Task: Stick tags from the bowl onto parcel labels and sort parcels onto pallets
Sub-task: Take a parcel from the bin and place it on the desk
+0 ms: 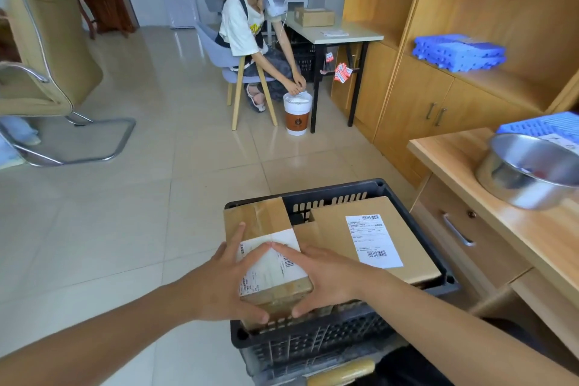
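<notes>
Here, left hand (224, 280), right hand (327, 279), both gripping parcel (269, 269) (label up), at black crate (344, 341)

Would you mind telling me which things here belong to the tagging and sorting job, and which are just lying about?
Job: small parcel, gripped by left hand and right hand; flat parcel; black crate; steel bowl; blue pallets.
Lying about: tan chair; cup-shaped bin; far table; cardboard box on it.
</notes>
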